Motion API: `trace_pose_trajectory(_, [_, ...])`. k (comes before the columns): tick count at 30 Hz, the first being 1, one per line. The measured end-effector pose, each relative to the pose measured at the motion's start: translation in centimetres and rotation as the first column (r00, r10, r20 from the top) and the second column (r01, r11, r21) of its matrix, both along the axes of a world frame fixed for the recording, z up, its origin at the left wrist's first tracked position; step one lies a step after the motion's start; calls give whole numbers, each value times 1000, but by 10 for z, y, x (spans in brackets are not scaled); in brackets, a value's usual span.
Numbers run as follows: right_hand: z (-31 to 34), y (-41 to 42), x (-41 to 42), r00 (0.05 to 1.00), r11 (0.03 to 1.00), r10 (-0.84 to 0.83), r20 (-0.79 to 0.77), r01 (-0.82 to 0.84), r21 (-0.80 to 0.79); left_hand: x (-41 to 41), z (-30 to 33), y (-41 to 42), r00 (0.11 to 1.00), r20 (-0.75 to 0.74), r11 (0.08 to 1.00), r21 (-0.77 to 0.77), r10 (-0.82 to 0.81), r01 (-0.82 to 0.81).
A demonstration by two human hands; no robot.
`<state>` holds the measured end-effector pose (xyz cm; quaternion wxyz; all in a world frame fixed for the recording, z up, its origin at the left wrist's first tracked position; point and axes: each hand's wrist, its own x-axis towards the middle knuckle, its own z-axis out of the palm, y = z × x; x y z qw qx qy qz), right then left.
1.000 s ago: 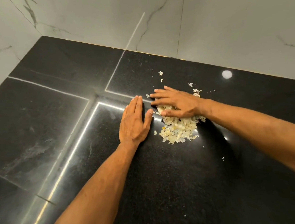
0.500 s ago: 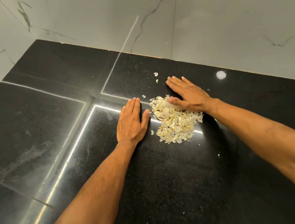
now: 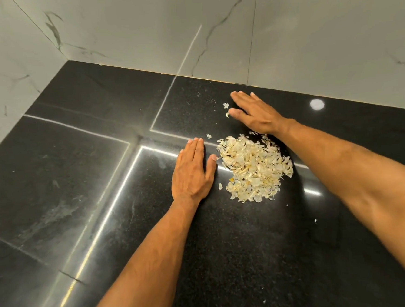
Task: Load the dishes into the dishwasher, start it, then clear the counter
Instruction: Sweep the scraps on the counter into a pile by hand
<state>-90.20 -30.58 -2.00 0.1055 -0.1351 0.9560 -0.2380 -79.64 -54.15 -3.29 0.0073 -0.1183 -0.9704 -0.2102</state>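
Both hands flat on black counter (image 3: pixel 241 259), peel pile between them.

Vs 0.5 s ago: right hand (image 3: pixel 254 114) has moved off the pile's far edge, further back toward the marble wall (image 3: pixel 211 26); now fingers straight, palm down on counter, holding nothing, thumb tip just beside two stray flakes (image 3: pixel 226 106). Left hand (image 3: pixel 192 172) unchanged: flat, fingers together, holding nothing, thumb near pile's left edge, not clearly touching. Pile of pale dry peel scraps (image 3: pixel 254 167) same spot on counter, now fully uncovered, loosely heaped; right wrist just behind its far edge. A few loose flakes scattered round the pile and toward the near edge. No containers, dishes or dishwasher in view. Bright strip-light reflections cross the counter left of the left hand; round light reflection (image 3: pixel 316 104) at right rear.
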Motion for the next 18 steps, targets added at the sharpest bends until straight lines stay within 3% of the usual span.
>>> trace_pose_trajectory(6, [2, -31, 18, 924, 924, 382, -7, -382, 23, 2, 2, 1, 1000, 3, 998, 54, 27, -28])
trace_pose_trajectory(11, [10, -26, 62, 816, 816, 577, 14, -577, -11, 4, 4, 3, 1000, 13, 997, 78, 27, -28])
trace_pose_trajectory(13, [13, -21, 69, 813, 813, 582, 13, -582, 3, 5, 5, 3, 1000, 21, 997, 77, 23, -25])
trace_pose_trajectory(18, [12, -12, 53, 917, 916, 397, 44, -399, 44, 5, 7, 4, 1000, 20, 996, 81, 24, -26])
